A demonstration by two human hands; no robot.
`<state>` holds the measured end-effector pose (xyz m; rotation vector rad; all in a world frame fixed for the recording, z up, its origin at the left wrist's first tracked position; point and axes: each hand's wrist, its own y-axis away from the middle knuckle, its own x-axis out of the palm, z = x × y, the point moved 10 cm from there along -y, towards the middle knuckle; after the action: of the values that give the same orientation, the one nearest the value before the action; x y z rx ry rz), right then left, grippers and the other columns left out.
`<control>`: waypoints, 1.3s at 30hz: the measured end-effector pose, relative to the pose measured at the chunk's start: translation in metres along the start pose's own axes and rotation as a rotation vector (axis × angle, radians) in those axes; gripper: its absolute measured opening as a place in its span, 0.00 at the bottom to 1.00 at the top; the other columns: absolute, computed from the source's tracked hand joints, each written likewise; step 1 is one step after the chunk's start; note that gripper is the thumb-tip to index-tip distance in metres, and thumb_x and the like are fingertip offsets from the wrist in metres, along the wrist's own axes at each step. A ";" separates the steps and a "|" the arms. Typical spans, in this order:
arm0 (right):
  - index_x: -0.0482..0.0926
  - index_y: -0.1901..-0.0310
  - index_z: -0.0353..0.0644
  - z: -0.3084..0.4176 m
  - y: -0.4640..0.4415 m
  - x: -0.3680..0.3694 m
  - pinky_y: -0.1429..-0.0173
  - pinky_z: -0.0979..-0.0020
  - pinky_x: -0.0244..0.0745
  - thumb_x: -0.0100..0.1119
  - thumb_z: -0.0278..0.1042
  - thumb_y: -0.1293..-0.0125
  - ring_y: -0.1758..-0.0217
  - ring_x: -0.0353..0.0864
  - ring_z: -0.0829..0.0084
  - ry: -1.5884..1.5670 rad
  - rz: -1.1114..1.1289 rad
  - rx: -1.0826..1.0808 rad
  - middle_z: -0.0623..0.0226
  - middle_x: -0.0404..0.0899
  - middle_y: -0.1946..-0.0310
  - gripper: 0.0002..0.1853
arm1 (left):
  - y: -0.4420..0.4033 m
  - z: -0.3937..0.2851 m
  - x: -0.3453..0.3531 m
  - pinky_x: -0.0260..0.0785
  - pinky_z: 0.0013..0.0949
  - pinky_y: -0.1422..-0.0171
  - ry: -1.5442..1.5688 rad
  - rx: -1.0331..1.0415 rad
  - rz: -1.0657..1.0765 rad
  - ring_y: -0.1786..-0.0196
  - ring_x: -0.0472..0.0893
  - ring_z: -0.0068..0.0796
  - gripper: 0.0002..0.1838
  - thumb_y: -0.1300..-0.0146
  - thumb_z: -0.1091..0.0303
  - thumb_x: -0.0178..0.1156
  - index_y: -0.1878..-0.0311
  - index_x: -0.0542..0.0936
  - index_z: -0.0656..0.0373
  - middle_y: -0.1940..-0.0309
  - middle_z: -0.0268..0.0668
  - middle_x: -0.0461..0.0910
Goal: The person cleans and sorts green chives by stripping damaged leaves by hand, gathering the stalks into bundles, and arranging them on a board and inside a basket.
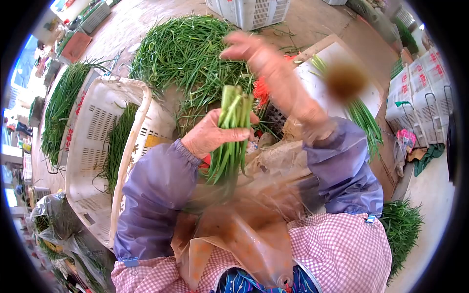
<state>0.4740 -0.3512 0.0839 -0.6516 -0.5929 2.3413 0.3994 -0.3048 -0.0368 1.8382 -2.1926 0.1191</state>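
Note:
In the middle of the view my left hand (207,134) is wrapped round a bunch of green stalks (232,122), its pale cut ends up and its leaves hanging down. Up and to the right of it, my right hand (246,51) is raised over the edge of a large loose pile of long green stalks (188,58), fingers apart and blurred, holding nothing. Red strands (261,92) hang just below my right wrist. On a white board (332,58) at the right lies another green bunch (365,124), partly hidden by a brown blur.
A white crate (85,161) with greens inside stands at the left, another bundle of greens (63,112) beyond it. A white crate (256,14) is at the top, stacked white crates (420,93) at the right. More greens (400,229) lie at lower right. A plastic apron (239,239) covers my lap.

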 end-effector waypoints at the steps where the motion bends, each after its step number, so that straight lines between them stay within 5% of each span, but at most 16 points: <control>1: 0.66 0.39 0.37 -0.010 0.001 -0.029 0.37 0.65 0.67 0.48 0.51 0.32 0.42 0.73 0.60 -0.124 -0.166 0.135 0.49 0.75 0.48 0.28 | 0.003 0.004 -0.006 0.74 0.34 0.56 0.075 -0.077 -0.073 0.63 0.80 0.28 0.18 0.43 0.73 0.64 0.48 0.75 0.60 0.64 0.37 0.80; 7: 0.44 0.30 0.33 -0.007 0.053 0.044 0.34 0.54 0.59 0.67 0.46 0.49 0.36 0.62 0.46 0.279 0.026 0.075 0.36 0.58 0.40 0.52 | 0.007 -0.058 -0.034 0.73 0.30 0.53 0.177 0.251 -0.608 0.60 0.80 0.26 0.14 0.36 0.70 0.57 0.48 0.75 0.61 0.59 0.37 0.79; 11: 0.38 0.29 0.37 0.004 0.057 0.023 0.39 0.52 0.66 0.66 0.31 0.51 0.42 0.69 0.44 0.485 -0.194 -0.012 0.37 0.63 0.43 0.53 | -0.016 -0.056 -0.014 0.73 0.32 0.47 0.480 0.237 -0.497 0.54 0.79 0.26 0.13 0.36 0.72 0.56 0.48 0.72 0.57 0.56 0.33 0.77; 15: 0.47 0.33 0.49 -0.026 0.048 -0.026 0.52 0.59 0.77 0.59 0.20 0.50 0.54 0.81 0.53 0.127 -0.189 0.235 0.45 0.75 0.54 0.43 | -0.045 -0.085 0.019 0.68 0.36 0.40 0.412 0.283 -0.454 0.44 0.74 0.30 0.27 0.35 0.64 0.57 0.36 0.63 0.59 0.46 0.39 0.73; 16: 0.55 0.35 0.47 -0.009 0.044 -0.053 0.56 0.64 0.77 0.61 0.22 0.50 0.59 0.81 0.62 0.164 -0.206 0.103 0.53 0.77 0.59 0.40 | -0.053 -0.100 0.031 0.66 0.36 0.38 0.235 0.350 -0.360 0.41 0.73 0.31 0.29 0.35 0.62 0.57 0.34 0.61 0.60 0.43 0.41 0.71; 18: 0.68 0.44 0.36 -0.025 0.054 -0.116 0.68 0.72 0.75 0.65 0.29 0.48 0.70 0.77 0.75 0.048 -0.181 0.620 0.65 0.77 0.68 0.28 | -0.056 -0.103 0.032 0.65 0.36 0.37 0.027 0.400 -0.353 0.40 0.73 0.31 0.31 0.35 0.59 0.57 0.33 0.60 0.61 0.40 0.43 0.70; 20: 0.77 0.60 0.35 -0.003 0.055 -0.187 0.83 0.78 0.64 0.65 0.31 0.43 0.86 0.69 0.84 0.184 -0.238 0.658 0.71 0.74 0.81 0.12 | -0.055 -0.082 0.022 0.66 0.35 0.39 0.013 0.247 -0.306 0.42 0.74 0.31 0.29 0.35 0.60 0.57 0.34 0.63 0.61 0.42 0.43 0.72; 22: 0.75 0.54 0.35 0.013 0.051 -0.236 0.83 0.80 0.63 0.62 0.29 0.41 0.85 0.68 0.87 0.378 -0.191 0.427 0.71 0.75 0.81 0.14 | -0.048 -0.046 0.015 0.69 0.34 0.42 -0.069 0.021 -0.225 0.47 0.77 0.31 0.23 0.36 0.64 0.58 0.38 0.69 0.60 0.49 0.41 0.78; 24: 0.71 0.45 0.34 -0.011 0.056 -0.240 0.77 0.79 0.68 0.61 0.30 0.41 0.80 0.72 0.84 0.524 -0.060 0.639 0.67 0.78 0.74 0.22 | -0.020 -0.019 0.008 0.70 0.31 0.44 -0.089 -0.078 -0.144 0.49 0.77 0.28 0.22 0.36 0.69 0.57 0.40 0.70 0.62 0.51 0.39 0.78; 25: 0.68 0.40 0.33 -0.040 0.057 -0.237 0.71 0.77 0.73 0.62 0.31 0.42 0.75 0.77 0.79 0.644 0.069 0.729 0.63 0.80 0.69 0.27 | -0.004 -0.010 0.004 0.70 0.30 0.46 -0.163 -0.025 -0.065 0.50 0.77 0.26 0.21 0.37 0.69 0.57 0.40 0.70 0.61 0.53 0.38 0.79; 27: 0.64 0.37 0.35 -0.071 0.062 -0.203 0.40 0.65 0.67 0.62 0.30 0.46 0.41 0.73 0.62 0.703 0.174 0.273 0.55 0.76 0.46 0.34 | 0.017 0.030 0.004 0.71 0.31 0.47 -0.144 -0.132 -0.036 0.52 0.77 0.23 0.22 0.38 0.70 0.60 0.41 0.71 0.60 0.55 0.37 0.80; 29: 0.60 0.34 0.39 -0.148 0.122 -0.213 0.35 0.63 0.61 0.61 0.31 0.45 0.36 0.67 0.53 0.705 0.219 0.640 0.46 0.70 0.42 0.36 | 0.048 0.029 0.000 0.71 0.31 0.47 -0.330 -0.164 -0.091 0.52 0.78 0.24 0.21 0.38 0.71 0.60 0.41 0.71 0.61 0.55 0.37 0.80; 31: 0.56 0.32 0.40 -0.176 0.159 -0.211 0.32 0.60 0.58 0.63 0.32 0.47 0.33 0.62 0.51 1.102 0.340 0.492 0.44 0.65 0.39 0.40 | 0.070 0.027 0.011 0.71 0.31 0.46 -0.334 -0.108 0.123 0.51 0.78 0.25 0.21 0.37 0.70 0.59 0.41 0.71 0.59 0.54 0.37 0.79; 34: 0.53 0.31 0.38 -0.174 0.140 -0.203 0.31 0.57 0.55 0.64 0.34 0.48 0.32 0.58 0.48 1.348 0.400 0.490 0.43 0.61 0.37 0.44 | 0.106 0.001 -0.012 0.71 0.31 0.45 -0.382 -0.161 0.013 0.51 0.78 0.25 0.21 0.37 0.70 0.59 0.40 0.71 0.59 0.54 0.37 0.79; 36: 0.56 0.32 0.36 -0.175 0.128 -0.200 0.32 0.57 0.56 0.64 0.36 0.49 0.35 0.62 0.48 1.469 0.693 0.899 0.43 0.64 0.39 0.43 | 0.156 -0.014 -0.053 0.71 0.31 0.45 -0.260 -0.166 -0.223 0.52 0.78 0.24 0.22 0.37 0.70 0.60 0.40 0.71 0.59 0.55 0.36 0.79; 39: 0.58 0.34 0.35 -0.162 0.057 -0.144 0.32 0.56 0.56 0.63 0.33 0.48 0.37 0.64 0.49 1.352 0.757 0.582 0.42 0.66 0.41 0.39 | 0.253 -0.050 -0.127 0.72 0.29 0.46 -0.253 0.150 -0.694 0.53 0.78 0.24 0.20 0.37 0.77 0.57 0.41 0.71 0.61 0.57 0.38 0.79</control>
<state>0.6407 -0.4481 -0.0307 -2.0419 1.0277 1.8095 0.1797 -0.1237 0.0062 2.7077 -1.5797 -0.0997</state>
